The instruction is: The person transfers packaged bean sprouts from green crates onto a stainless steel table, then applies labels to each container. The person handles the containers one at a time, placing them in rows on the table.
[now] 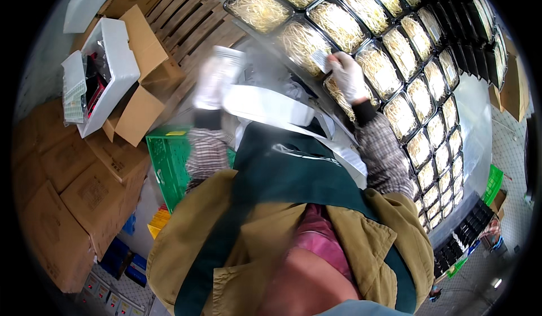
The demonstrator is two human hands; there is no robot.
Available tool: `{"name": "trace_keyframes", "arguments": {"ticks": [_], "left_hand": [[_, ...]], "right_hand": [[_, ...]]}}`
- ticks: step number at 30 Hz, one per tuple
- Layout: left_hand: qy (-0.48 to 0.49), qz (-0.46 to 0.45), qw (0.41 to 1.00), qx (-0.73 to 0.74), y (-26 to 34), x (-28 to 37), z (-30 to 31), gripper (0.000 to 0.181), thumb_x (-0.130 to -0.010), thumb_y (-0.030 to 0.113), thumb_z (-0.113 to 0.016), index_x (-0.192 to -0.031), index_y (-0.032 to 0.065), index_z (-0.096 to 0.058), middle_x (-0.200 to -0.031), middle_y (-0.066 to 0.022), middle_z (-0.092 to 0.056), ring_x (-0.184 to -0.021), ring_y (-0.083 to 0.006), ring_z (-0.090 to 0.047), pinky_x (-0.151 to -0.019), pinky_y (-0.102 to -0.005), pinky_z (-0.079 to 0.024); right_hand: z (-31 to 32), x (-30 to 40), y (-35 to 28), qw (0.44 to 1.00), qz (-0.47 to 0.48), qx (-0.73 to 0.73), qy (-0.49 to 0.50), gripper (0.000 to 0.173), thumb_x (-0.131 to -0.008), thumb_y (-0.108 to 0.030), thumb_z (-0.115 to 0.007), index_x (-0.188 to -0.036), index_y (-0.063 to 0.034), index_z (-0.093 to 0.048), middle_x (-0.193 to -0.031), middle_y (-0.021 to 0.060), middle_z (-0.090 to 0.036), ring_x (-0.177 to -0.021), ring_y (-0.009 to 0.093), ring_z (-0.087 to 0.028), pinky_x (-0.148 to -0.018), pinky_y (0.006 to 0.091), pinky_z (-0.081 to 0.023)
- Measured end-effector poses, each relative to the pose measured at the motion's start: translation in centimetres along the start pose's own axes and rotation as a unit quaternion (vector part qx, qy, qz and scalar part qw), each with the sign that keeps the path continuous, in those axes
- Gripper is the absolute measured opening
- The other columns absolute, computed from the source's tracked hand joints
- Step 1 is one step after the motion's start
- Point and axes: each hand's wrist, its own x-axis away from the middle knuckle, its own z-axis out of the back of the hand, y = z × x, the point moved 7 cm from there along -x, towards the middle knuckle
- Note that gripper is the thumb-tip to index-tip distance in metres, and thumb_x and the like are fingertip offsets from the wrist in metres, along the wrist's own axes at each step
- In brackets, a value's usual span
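My right hand [350, 79], in a white glove, pinches a small white label [320, 60] over the near row of black plastic trays filled with bean sprouts. Beneath the label is a sprout tray [298, 40]; another tray [338, 95] lies partly hidden under the hand. Blurred by motion, my gloved left hand [206, 83] grips what looks like a roll of labels [230, 58] off the table's edge. A white paper strip [271, 104] loops across the front of my dark green apron [296, 159] and trails toward my right sleeve.
Many sprout trays [400, 115] cover the metal table, with tall stacks of black trays [455, 23] behind. To the left are a green crate [169, 163], cardboard boxes [95, 197], an open carton [142, 104], a white foam box [118, 70] and a wooden pallet [186, 28].
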Motion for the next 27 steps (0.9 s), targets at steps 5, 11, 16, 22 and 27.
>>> {"name": "trace_keyframes", "arguments": {"ticks": [5, 11, 16, 22, 27], "left_hand": [[0.051, -0.097, 0.986, 0.127, 7.3, 0.5, 6.7, 0.042, -0.086, 0.009, -0.057, -0.124, -0.0028, -0.046, -0.116, -0.0099, -0.055, -0.099, -0.0146, -0.056, -0.087, -0.0263, -0.046], [-0.099, -0.09, 0.979, -0.156, 5.7, -1.5, -0.3, 0.019, -0.089, 0.012, -0.053, -0.102, 0.0015, -0.061, -0.099, -0.0045, -0.062, -0.092, -0.0114, -0.057, -0.084, -0.0242, -0.043], [-0.126, -0.007, 0.966, -0.224, 0.5, -2.7, -8.1, 0.026, -0.086, 0.025, -0.062, -0.089, -0.0001, -0.063, -0.074, -0.0027, -0.06, -0.07, -0.0074, -0.053, -0.063, -0.0245, -0.043], [-0.237, 0.015, 0.966, -0.108, -1.1, -4.0, -12.0, 0.023, -0.083, 0.02, -0.066, -0.091, -0.0008, -0.064, -0.082, -0.0042, -0.064, -0.072, -0.007, -0.057, -0.064, -0.0225, -0.047], [-0.201, 0.116, 0.973, -0.004, -1.5, -4.8, -10.2, 0.029, -0.08, 0.014, -0.068, -0.105, -0.0007, -0.062, -0.093, -0.0026, -0.065, -0.084, -0.0085, -0.058, -0.073, -0.0226, -0.048]], "right_hand": [[-4.6, -1.1, -2.2, 0.939, 0.084, 0.314, 0.113, 0.023, -0.078, -0.036, -0.06, -0.073, -0.0133, -0.058, -0.069, 0.0071, -0.061, -0.072, 0.026, -0.059, -0.069, 0.0402, -0.038], [-3.9, -0.2, -3.5, 0.906, 0.04, 0.385, 0.173, 0.026, -0.076, -0.034, -0.063, -0.086, -0.0109, -0.059, -0.084, 0.0102, -0.06, -0.078, 0.027, -0.059, -0.068, 0.0397, -0.042], [-6.5, 4.6, -5.8, 0.881, -0.215, -0.394, -0.148, 0.019, -0.086, -0.014, -0.058, -0.101, -0.0021, -0.062, -0.085, 0.0018, -0.063, -0.073, 0.006, -0.054, -0.067, 0.0221, -0.044], [0.6, 0.3, -2.5, 0.973, -0.086, -0.212, -0.026, 0.011, -0.085, -0.014, -0.06, -0.087, -0.0031, -0.063, -0.08, 0.0014, -0.062, -0.07, 0.009, -0.056, -0.066, 0.0224, -0.044], [3.4, -8.5, 1.2, 0.964, 0.049, 0.246, 0.09, 0.027, -0.086, -0.035, -0.053, -0.085, -0.0086, -0.059, -0.075, 0.0161, -0.062, -0.072, 0.033, -0.06, -0.062, 0.0409, -0.046]]}}
